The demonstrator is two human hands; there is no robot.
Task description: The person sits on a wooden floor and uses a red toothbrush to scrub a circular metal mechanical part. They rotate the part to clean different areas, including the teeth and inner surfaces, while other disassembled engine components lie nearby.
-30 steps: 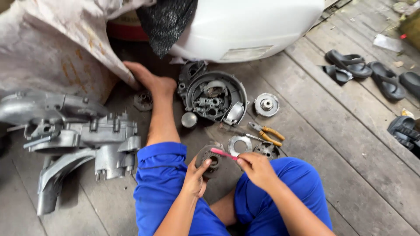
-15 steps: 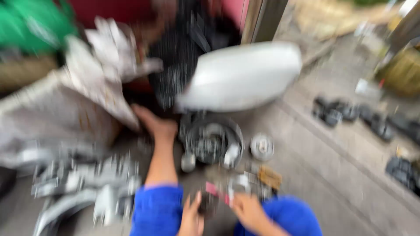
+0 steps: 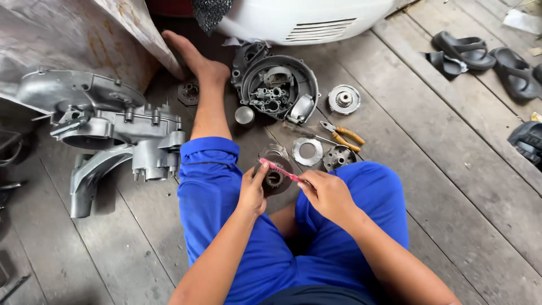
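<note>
I sit on a wooden floor in blue trousers. My left hand (image 3: 252, 192) grips a dark round gear part (image 3: 275, 179) between my knees. Across the face of that gear lies a pink toothbrush (image 3: 280, 170), pinched in my right hand (image 3: 326, 193). Just beyond the hands lie a flat metal ring (image 3: 307, 151), a small toothed hub (image 3: 338, 157) and orange-handled pliers (image 3: 344, 137).
A large silver engine casing (image 3: 107, 130) lies at the left. A round dark engine cover (image 3: 278, 89) and a small silver disc (image 3: 344, 99) lie ahead, below a white scooter body (image 3: 299, 20). Black sandals (image 3: 485, 53) rest at the right. My bare left foot (image 3: 195, 59) stretches forward.
The view swung up with blur, then back down and closer. Both hands stay on the gear and the pink toothbrush.
</note>
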